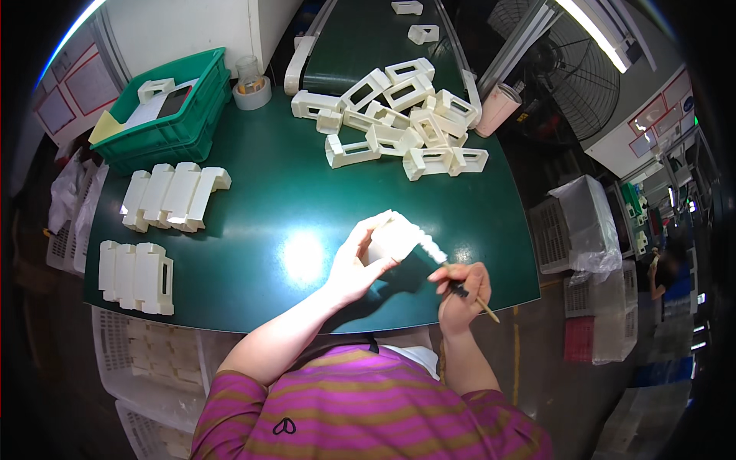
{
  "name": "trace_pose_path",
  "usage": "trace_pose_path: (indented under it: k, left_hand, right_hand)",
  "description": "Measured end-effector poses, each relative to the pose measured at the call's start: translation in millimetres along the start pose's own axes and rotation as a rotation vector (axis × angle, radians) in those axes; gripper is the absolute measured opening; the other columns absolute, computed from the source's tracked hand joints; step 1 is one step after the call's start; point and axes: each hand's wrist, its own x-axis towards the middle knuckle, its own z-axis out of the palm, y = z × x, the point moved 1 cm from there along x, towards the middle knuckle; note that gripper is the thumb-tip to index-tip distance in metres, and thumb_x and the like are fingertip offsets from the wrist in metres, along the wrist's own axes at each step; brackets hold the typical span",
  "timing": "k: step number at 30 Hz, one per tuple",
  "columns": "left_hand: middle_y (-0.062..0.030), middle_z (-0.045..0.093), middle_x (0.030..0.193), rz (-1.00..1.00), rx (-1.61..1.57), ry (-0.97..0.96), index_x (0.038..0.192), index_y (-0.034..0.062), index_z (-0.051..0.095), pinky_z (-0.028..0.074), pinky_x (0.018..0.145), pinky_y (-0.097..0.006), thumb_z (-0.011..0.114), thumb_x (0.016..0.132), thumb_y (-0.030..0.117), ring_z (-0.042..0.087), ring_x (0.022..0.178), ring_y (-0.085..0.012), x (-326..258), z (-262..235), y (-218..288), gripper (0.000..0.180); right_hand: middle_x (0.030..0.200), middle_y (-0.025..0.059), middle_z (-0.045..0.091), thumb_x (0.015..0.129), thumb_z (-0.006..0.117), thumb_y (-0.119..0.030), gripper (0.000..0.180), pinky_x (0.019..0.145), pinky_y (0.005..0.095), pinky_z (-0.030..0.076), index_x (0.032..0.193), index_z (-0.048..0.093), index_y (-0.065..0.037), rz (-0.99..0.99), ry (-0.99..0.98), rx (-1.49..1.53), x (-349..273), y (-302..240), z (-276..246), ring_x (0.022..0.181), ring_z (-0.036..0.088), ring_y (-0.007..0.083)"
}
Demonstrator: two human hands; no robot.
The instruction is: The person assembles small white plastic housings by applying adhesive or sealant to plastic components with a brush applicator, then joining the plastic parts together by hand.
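Observation:
Above the front part of the green table, my left hand (359,261) is closed round a white plastic part (395,239), thumb on its near side. My right hand (465,291) grips a thin wooden-handled tool (486,308) in a pinch, with something black by the fingers. The tool's white, ragged-looking end (433,249) reaches to the right edge of the part; whether it touches is unclear. Beyond my hands lies a loose pile of similar white plastic parts (387,140). To the left, more of them stand in two rows, a far row (175,197) and a near row (136,277).
The green table (253,253) adjoins a conveyor belt (368,46) carrying a few parts. A green crate (165,115) stands far left, beside a tape roll (252,93). A pinkish cylinder (498,110) stands at the far right edge. Plastic baskets (575,222) stand right of the table.

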Motion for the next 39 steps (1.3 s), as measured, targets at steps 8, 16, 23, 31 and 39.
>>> trace_pose_path:
  k: [8, 16, 23, 31, 39]
  left_hand:
    - [-0.0077, 0.046, 0.123, -0.14, -0.196, -0.158, 0.129, 0.0051, 0.037, 0.033, 0.097, -0.031, 0.068, 0.076, 0.017, 0.042, 0.116, -0.0172, 4, -3, 9, 0.062]
    - [-0.006, 0.049, 0.112, -0.194, -0.282, -0.122, 0.117, 0.0052, 0.043, 0.037, 0.092, -0.03, 0.068, 0.077, 0.017, 0.046, 0.107, -0.0156, 1, -4, 5, 0.049]
    - [-0.0073, 0.048, 0.111, -0.163, -0.315, -0.175, 0.112, 0.0057, 0.044, 0.038, 0.09, -0.029, 0.068, 0.076, 0.013, 0.046, 0.107, -0.0149, 3, -6, 2, 0.045]
    - [-0.0072, 0.049, 0.112, -0.157, -0.235, -0.203, 0.111, 0.0055, 0.042, 0.036, 0.095, -0.033, 0.07, 0.075, 0.014, 0.047, 0.106, -0.0171, 2, -4, 4, 0.046]
    - [-0.0074, 0.052, 0.109, -0.097, -0.072, -0.195, 0.109, 0.0065, 0.044, 0.035, 0.095, -0.033, 0.074, 0.07, 0.012, 0.048, 0.106, -0.0174, -2, 3, 3, 0.05]
  right_hand:
    - [0.056, 0.0139, 0.054, 0.096, 0.034, -0.027, 0.035, 0.042, 0.0243, 0.035, 0.069, 0.044, -0.006, 0.356, 0.146, 0.455, 33, 12, -17, 0.043, 0.047, 0.0177]
    - [0.051, 0.0155, 0.051, 0.095, 0.034, -0.024, 0.032, 0.041, 0.0249, 0.031, 0.069, 0.044, -0.008, 0.657, -0.032, 0.692, 40, 20, -24, 0.037, 0.039, 0.0151]
    - [0.052, 0.0136, 0.051, 0.095, 0.035, -0.027, 0.033, 0.039, 0.0248, 0.028, 0.07, 0.045, -0.008, 0.542, -0.014, 0.481, 43, 21, -21, 0.038, 0.039, 0.0151]
    - [0.043, 0.0101, 0.045, 0.096, 0.031, -0.027, 0.038, 0.039, 0.0241, 0.03, 0.064, 0.043, -0.011, 0.55, -0.1, 0.584, 39, 8, -16, 0.032, 0.034, 0.0139]
    - [0.053, 0.0099, 0.047, 0.095, 0.038, -0.025, 0.037, 0.038, 0.024, 0.034, 0.066, 0.045, -0.004, 0.334, -0.059, 0.232, 39, 11, -3, 0.042, 0.048, 0.017]
